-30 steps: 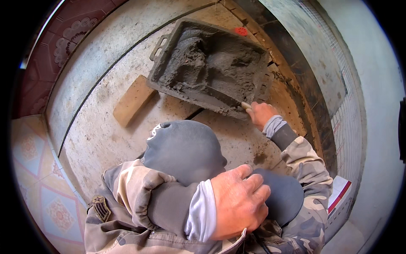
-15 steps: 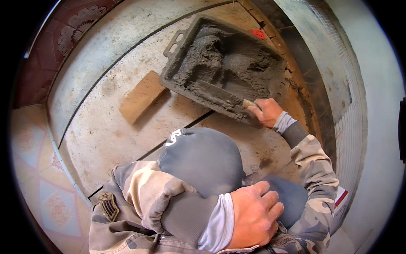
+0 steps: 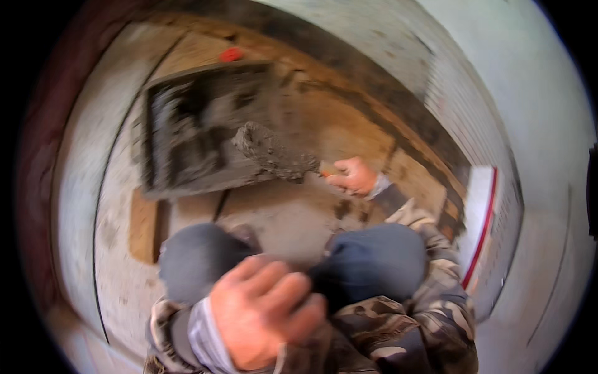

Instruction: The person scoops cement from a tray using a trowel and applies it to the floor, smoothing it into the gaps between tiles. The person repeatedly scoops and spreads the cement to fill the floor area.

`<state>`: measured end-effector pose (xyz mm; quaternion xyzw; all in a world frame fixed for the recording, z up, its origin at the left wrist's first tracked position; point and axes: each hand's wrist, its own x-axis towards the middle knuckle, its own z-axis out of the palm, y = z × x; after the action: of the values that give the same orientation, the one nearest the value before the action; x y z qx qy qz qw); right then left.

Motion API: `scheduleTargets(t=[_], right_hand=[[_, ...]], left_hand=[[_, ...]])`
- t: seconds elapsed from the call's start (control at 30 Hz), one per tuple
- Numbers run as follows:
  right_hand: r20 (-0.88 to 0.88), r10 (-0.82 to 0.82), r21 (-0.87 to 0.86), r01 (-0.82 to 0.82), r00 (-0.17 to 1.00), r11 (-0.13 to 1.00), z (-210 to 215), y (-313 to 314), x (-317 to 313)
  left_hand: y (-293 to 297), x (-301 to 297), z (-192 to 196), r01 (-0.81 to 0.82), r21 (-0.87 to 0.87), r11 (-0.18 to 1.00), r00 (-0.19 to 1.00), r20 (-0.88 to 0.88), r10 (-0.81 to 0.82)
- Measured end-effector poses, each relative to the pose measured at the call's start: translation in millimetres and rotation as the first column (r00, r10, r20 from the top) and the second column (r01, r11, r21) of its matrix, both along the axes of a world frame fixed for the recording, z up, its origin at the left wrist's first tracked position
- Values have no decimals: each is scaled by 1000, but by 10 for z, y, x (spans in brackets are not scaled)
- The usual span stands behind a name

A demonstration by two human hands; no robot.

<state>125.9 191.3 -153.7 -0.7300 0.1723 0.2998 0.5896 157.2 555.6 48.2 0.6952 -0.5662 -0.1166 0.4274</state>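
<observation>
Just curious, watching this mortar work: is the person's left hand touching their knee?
Touching. The head view shows the left hand lying flat over the dark-trousered left knee, with no gap between them, though the picture is blurred. The right hand holds a loaded trowel.

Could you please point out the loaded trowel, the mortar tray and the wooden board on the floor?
trowel (image 3: 277, 156), head view, on the mortar heaped on its blade.
mortar tray (image 3: 187, 134), head view, on the grey mortar inside it.
wooden board (image 3: 143, 230), head view, on its bare top face, below the tray.
</observation>
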Motion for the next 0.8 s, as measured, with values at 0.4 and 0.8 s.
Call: scheduleTargets(t=[0.4,0.8], right_hand=[[369,-859,-272,925,355,265,-1339,-242,-2390],[493,-654,-619,760,574,200,-1998,-637,-2279]], left_hand=[[-515,9,117,6,315,949,999,34,-18],[-844,22,-9,-39,419,907,999,33,28]])
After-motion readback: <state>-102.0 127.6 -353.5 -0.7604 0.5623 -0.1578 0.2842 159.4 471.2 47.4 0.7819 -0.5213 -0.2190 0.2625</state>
